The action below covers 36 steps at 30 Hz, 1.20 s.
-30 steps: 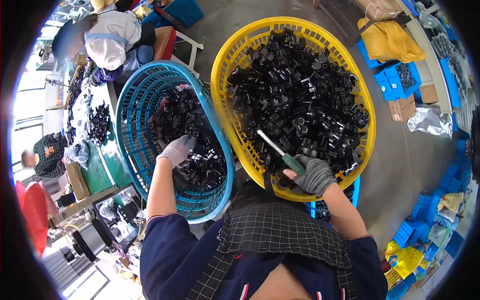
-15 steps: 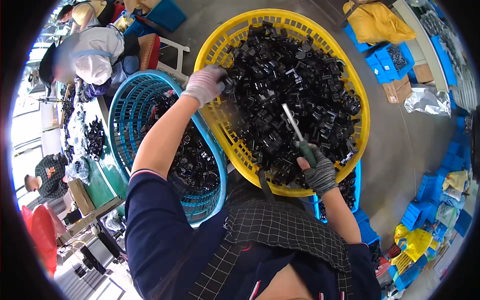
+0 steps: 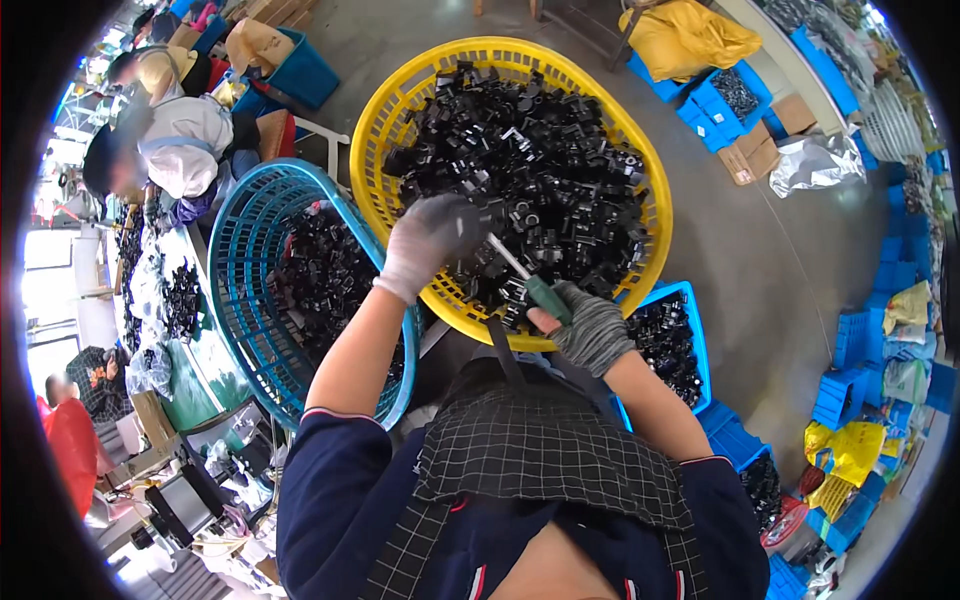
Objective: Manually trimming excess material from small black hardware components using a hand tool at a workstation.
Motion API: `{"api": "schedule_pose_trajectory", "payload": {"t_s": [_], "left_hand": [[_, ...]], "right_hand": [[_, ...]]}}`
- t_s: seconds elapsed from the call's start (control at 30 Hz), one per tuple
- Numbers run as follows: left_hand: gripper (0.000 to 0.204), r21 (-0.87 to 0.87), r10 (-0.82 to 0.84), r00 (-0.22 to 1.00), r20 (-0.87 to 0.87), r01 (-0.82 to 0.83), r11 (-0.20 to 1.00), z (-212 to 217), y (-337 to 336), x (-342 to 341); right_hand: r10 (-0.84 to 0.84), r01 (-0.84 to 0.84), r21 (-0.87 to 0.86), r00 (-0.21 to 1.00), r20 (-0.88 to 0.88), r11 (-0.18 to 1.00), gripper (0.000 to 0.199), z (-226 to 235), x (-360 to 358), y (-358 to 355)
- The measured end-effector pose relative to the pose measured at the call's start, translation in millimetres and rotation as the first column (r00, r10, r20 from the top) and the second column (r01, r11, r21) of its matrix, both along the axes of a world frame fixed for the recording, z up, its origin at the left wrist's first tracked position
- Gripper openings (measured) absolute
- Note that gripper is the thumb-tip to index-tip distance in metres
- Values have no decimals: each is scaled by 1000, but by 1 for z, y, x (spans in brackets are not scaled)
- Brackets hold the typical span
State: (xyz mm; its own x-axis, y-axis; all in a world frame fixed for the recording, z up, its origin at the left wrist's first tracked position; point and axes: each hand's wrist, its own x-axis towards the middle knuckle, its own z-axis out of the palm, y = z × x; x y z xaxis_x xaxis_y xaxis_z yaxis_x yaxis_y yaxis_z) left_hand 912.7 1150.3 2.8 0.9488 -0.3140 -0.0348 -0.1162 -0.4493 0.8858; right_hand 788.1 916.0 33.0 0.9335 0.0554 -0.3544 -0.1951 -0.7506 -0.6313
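Note:
My right hand [image 3: 592,332], in a grey knit glove, grips the green handle of a screwdriver [image 3: 547,298]. Its straight metal shaft points up and left, toward my other hand. My left hand [image 3: 432,238], in a white glove with dark fingers, is curled at the near left part of the yellow basket [image 3: 660,215]. Motion blurs its fingers, and whatever dark thing they hold cannot be made out. Beneath both hands, a heap of small black plastic parts [image 3: 540,150] fills the basket. The screwdriver's tip is close to the left fingers; whether they touch is unclear.
A blue oval basket [image 3: 225,285] with more black parts stands left of the yellow one. To the right is a blue crate [image 3: 700,340] of dark parts. A co-worker [image 3: 185,140] sits far left by a bench. Blue bins and a yellow sack [image 3: 690,40] lie far right.
My left hand has come down and nearer to my right hand. The screwdriver has moved left and lower, its tip now beside the left fingers. The whole view has shifted.

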Motion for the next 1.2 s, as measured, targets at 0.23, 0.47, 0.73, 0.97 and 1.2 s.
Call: {"api": "schedule_pose_trajectory", "payload": {"t_s": [0.23,0.47,0.73,0.97,1.2], "left_hand": [[35,6,388,922,6,-388,922,-5,82,-42],[40,763,143,927,348,-368,531,-9,122,-45],[33,632,-388,876,286,132,764,-95,-119,89],[34,678,-491,811,319,166,716,-118,-119,102],[27,462,-265,865,425,44,886,-47,-70,28]], "right_hand": [[265,-268,-38,961,-75,963,66,-2,3,19],[87,-84,30,993,-82,996,58,-22,3,-5],[-238,240,10,966,-99,971,48,-35,-19,-23],[-328,316,-87,924,-195,945,56,-30,-11,-40],[-124,54,-244,951,-283,968,61,-9,9,-21]]}}
